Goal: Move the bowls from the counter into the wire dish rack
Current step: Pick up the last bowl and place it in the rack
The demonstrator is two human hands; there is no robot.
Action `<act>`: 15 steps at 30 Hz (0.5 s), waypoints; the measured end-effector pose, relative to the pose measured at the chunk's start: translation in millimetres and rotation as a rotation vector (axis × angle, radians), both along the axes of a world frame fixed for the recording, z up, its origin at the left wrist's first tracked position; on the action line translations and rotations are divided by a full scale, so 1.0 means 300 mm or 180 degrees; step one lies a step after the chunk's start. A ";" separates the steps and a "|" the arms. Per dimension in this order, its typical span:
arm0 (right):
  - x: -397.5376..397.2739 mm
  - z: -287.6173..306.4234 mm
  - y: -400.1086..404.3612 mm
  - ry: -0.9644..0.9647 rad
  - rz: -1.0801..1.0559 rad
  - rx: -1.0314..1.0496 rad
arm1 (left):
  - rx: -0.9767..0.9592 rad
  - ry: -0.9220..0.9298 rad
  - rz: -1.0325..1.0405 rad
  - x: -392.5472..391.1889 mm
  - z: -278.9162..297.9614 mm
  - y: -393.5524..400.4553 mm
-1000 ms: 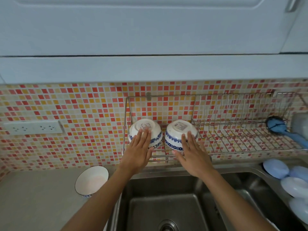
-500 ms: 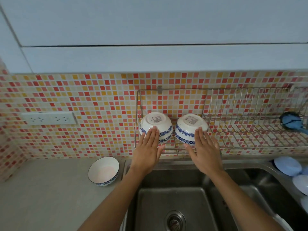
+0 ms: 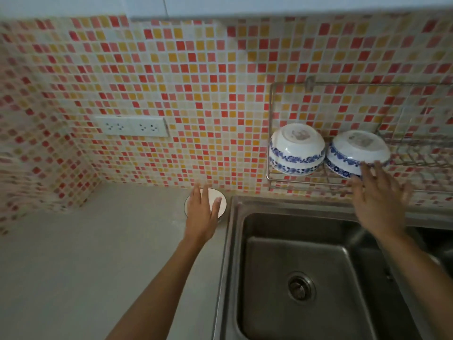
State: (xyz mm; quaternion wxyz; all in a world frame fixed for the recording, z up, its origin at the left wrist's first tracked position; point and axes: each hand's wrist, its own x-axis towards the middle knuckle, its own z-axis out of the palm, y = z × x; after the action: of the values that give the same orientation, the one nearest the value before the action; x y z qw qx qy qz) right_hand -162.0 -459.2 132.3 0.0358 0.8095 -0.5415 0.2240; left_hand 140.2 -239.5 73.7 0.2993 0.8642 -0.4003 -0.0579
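Two white bowls with blue flower bands lie upside down and tilted in the wire dish rack (image 3: 270, 133) on the tiled wall: the left bowl (image 3: 296, 149) and the right bowl (image 3: 356, 152). A third white bowl (image 3: 221, 203) stands upright on the grey counter beside the sink, partly covered by my left hand (image 3: 202, 213), which hovers over it with fingers spread. My right hand (image 3: 378, 201) is open just below the right bowl, fingertips at its rim, holding nothing.
A steel sink (image 3: 301, 273) with a drain fills the lower right, directly under the rack. A white double socket (image 3: 132, 126) sits on the mosaic wall at left. The grey counter (image 3: 85, 253) stretches left to a tiled corner.
My left hand left the left racked bowl and moved down-left over the bowl on the counter. My right hand drew slightly back from the right bowl. The view swung left and down.
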 end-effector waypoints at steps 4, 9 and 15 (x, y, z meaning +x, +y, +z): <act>0.031 -0.007 0.049 -0.0215 -0.0059 0.0167 | 0.0097 0.0063 0.0144 0.092 -0.075 -0.009; 0.159 -0.052 0.336 -0.0693 0.0910 0.0120 | 0.0120 0.0279 0.0386 0.173 -0.160 -0.009; 0.439 -0.275 0.546 -0.1060 0.1920 0.0314 | 0.0266 0.1061 0.0784 0.230 -0.253 -0.021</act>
State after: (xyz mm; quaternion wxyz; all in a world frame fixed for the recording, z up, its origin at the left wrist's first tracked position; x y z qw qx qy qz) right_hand -30.3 -295.4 49.7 -0.1601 0.8862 -0.2865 0.3270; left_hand 209.1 -245.7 -2.1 0.3302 0.8967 -0.2338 -0.1796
